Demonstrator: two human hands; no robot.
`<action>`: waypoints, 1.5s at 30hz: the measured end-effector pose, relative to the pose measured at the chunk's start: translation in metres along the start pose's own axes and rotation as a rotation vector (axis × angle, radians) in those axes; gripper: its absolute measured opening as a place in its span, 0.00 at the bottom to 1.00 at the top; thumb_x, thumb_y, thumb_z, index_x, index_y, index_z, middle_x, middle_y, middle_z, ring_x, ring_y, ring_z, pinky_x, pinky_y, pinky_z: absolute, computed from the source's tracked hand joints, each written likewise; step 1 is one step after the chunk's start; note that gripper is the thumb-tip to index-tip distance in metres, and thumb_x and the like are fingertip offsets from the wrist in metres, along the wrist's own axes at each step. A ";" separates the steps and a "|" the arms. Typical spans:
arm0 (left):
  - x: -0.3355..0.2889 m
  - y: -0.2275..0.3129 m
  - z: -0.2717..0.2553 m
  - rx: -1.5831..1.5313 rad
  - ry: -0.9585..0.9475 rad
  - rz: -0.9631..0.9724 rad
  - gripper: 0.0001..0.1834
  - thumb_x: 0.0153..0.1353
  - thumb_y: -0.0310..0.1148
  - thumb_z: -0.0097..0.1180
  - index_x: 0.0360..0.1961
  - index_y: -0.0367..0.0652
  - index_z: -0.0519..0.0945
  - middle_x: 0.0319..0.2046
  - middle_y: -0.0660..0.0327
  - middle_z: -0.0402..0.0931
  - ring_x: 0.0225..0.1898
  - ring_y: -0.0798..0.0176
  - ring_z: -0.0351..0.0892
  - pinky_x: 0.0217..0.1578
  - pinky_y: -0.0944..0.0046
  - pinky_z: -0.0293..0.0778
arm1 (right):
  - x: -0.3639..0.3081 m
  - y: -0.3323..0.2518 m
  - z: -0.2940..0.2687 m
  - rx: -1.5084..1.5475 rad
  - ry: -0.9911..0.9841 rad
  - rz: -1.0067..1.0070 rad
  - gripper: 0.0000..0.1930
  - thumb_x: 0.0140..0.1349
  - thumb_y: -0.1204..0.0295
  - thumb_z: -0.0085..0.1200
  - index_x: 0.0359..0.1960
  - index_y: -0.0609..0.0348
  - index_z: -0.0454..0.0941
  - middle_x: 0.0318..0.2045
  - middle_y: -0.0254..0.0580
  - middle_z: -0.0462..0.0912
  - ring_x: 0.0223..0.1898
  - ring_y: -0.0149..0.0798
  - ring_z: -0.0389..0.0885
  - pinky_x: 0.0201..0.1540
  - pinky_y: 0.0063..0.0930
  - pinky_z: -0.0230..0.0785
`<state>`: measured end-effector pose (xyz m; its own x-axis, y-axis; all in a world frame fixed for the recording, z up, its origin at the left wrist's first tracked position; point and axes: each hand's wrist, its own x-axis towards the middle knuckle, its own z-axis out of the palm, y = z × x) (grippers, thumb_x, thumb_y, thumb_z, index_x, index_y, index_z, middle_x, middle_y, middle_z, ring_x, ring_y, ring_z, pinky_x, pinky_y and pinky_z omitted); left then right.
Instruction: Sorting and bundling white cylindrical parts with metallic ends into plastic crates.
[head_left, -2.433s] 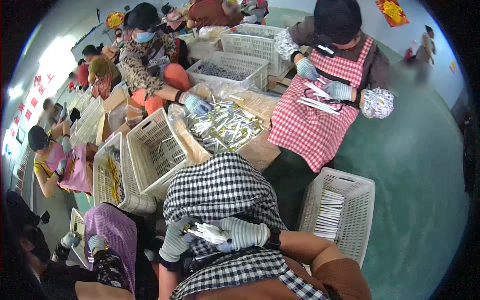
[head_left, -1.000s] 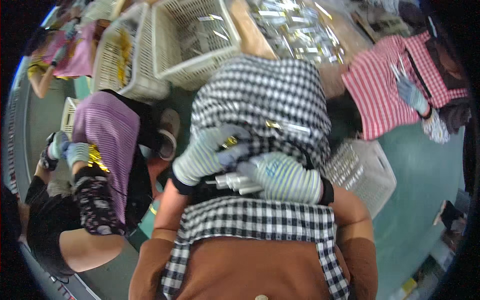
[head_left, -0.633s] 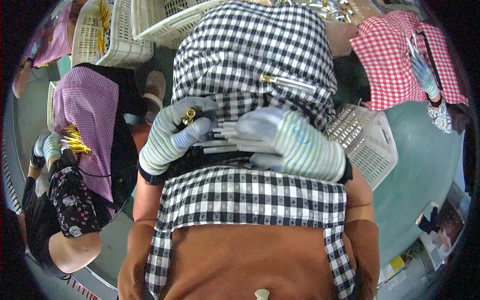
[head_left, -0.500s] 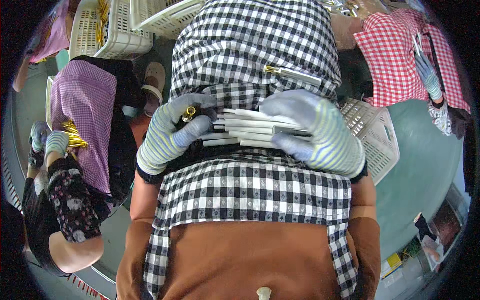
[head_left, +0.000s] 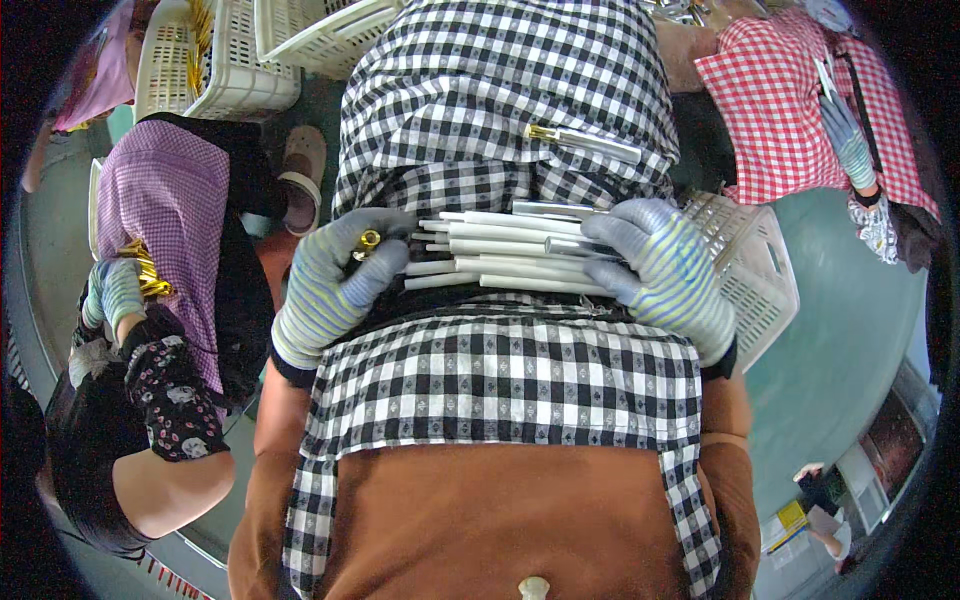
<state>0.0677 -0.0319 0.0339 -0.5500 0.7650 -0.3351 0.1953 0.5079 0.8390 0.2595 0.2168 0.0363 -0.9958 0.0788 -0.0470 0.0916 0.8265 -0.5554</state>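
My left hand [head_left: 330, 290], in a striped knit glove, is closed with a short gold-coloured metal tube [head_left: 368, 243] pinched between thumb and fingers, its open end facing up. Across my lap lies a loose bundle of slim white tubes [head_left: 505, 232], several of them, roughly side by side with uneven ends. My right hand [head_left: 675, 275], gloved the same way, closes on the bundle's right ends. A few silvery lengths show among the white ones. Farther out on my black-and-white checked apron [head_left: 500, 90] rests a slim piece [head_left: 585, 143] with a gold end and a silvery body.
Pale plastic crates [head_left: 245, 70] stand at the far left, one with gold pieces. Another crate [head_left: 765, 285] sits right of my right hand. A person in a purple checked apron [head_left: 170, 220] handles gold pieces at left; another wears a red checked apron [head_left: 780, 110] at right.
My right hand has shifted slightly right, uncovering more of the tubes and the silvery lengths. My left hand keeps the gold tube, now tilted a little and lower. The left co-worker's hands have moved.
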 end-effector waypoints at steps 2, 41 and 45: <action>0.007 -0.001 0.006 0.006 -0.039 0.120 0.13 0.58 0.31 0.56 0.43 0.36 0.79 0.32 0.54 0.81 0.34 0.63 0.82 0.37 0.67 0.74 | 0.004 0.002 0.011 0.022 0.001 -0.026 0.15 0.51 0.65 0.58 0.39 0.57 0.77 0.32 0.47 0.77 0.33 0.50 0.77 0.38 0.40 0.70; 0.063 0.013 0.006 0.002 0.053 0.515 0.14 0.60 0.29 0.51 0.47 0.36 0.75 0.34 0.56 0.79 0.37 0.63 0.79 0.40 0.65 0.73 | 0.036 -0.022 0.046 -0.107 0.060 -0.149 0.22 0.56 0.68 0.45 0.50 0.71 0.70 0.38 0.56 0.77 0.37 0.50 0.78 0.37 0.38 0.71; 0.045 0.011 -0.005 0.182 0.112 0.593 0.19 0.62 0.37 0.50 0.48 0.35 0.75 0.35 0.51 0.79 0.34 0.53 0.81 0.38 0.61 0.73 | 0.045 -0.022 0.064 0.081 0.153 -0.317 0.12 0.52 0.71 0.43 0.34 0.65 0.74 0.22 0.51 0.77 0.24 0.48 0.77 0.29 0.43 0.71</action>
<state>0.0408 0.0064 0.0304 -0.3850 0.8963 0.2201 0.6231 0.0766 0.7784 0.2127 0.1663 -0.0070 -0.9618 -0.0867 0.2597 -0.2284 0.7769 -0.5867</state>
